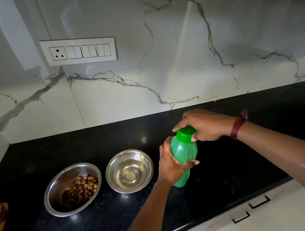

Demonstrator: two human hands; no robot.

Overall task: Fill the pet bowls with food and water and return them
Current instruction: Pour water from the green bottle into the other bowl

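Left hand [170,167] grips green bottle [184,156]; right hand [201,125] clasps cap [185,134]. Left of hands: water bowl [129,171] filled, food bowl [72,189] filled. Returning bowls remains.

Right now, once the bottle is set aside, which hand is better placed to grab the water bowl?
Probably left. The left hand grips the green bottle just beside the water bowl, while the right hand grips the cap from the far side and would need to reach across.
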